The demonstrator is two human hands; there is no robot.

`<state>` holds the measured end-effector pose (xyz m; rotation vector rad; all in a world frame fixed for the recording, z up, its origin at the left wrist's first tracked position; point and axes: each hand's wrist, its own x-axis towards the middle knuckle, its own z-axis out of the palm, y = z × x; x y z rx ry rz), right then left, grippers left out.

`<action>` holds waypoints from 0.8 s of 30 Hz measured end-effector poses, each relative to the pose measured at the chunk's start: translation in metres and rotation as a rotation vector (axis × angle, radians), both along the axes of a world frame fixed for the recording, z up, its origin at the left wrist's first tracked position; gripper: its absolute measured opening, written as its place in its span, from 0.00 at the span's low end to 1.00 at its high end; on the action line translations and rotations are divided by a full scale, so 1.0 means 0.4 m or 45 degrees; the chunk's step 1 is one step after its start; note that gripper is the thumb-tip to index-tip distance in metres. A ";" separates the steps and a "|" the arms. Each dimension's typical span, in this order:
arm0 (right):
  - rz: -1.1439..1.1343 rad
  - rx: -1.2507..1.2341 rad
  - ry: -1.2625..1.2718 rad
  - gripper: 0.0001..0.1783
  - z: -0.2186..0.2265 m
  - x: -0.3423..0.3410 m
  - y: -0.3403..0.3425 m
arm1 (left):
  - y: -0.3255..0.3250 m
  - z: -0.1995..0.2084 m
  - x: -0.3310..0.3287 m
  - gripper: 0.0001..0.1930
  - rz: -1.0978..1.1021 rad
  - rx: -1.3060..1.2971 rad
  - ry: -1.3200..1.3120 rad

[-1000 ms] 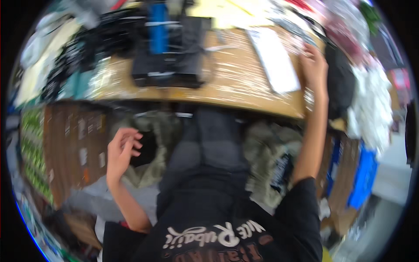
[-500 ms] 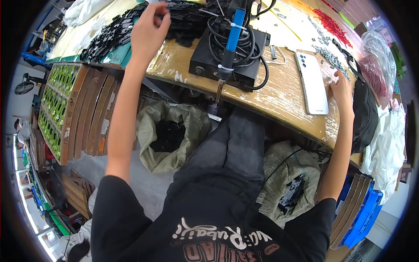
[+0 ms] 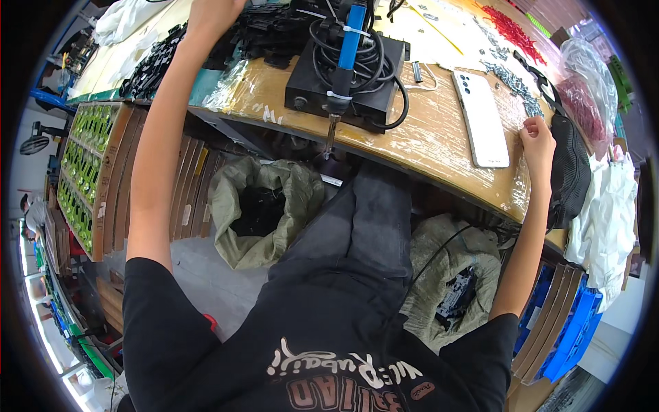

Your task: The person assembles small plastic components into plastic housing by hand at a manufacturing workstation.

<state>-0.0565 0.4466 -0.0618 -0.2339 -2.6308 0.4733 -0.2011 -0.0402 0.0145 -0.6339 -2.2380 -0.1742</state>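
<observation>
My left hand [image 3: 211, 15] reaches to the top edge of the view, its fingers cut off there. Beside it lies a heap of black plastic parts [image 3: 264, 36], with more black parts [image 3: 152, 67] left of the forearm. My right hand [image 3: 539, 141] is at the right of the table, fingers curled together, beside a scatter of small metal pieces [image 3: 516, 84]. Whatever its fingertips may hold is too small to make out. A white phone [image 3: 480, 122] lies just left of it. Between the hands, a blue and black corded tool [image 3: 352, 38] with a metal tip points downward.
A black box [image 3: 309, 93] with coiled cable stands at the table's front edge. Below are two open sacks [image 3: 230, 233] [image 3: 425, 288] of dark parts. Trays of green pieces [image 3: 86, 165] stand left. Red pieces [image 3: 511, 31] lie far right; a black bag [image 3: 570, 172] is at right.
My left hand has moved up and left, and its fingers have left the view. The right hand stays beside the metal pieces, its fingers drawn closer together. The whole view has shifted slightly.
</observation>
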 end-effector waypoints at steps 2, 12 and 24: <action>-0.027 -0.045 0.024 0.08 -0.011 0.007 0.004 | -0.003 0.014 0.014 0.06 0.028 0.050 0.059; 0.093 -0.804 0.390 0.07 0.089 0.148 -0.177 | -0.059 -0.020 0.208 0.14 -0.356 0.555 0.322; 0.879 -2.087 0.004 0.08 0.059 0.261 -0.472 | 0.149 -0.222 0.558 0.14 -0.944 0.737 -0.123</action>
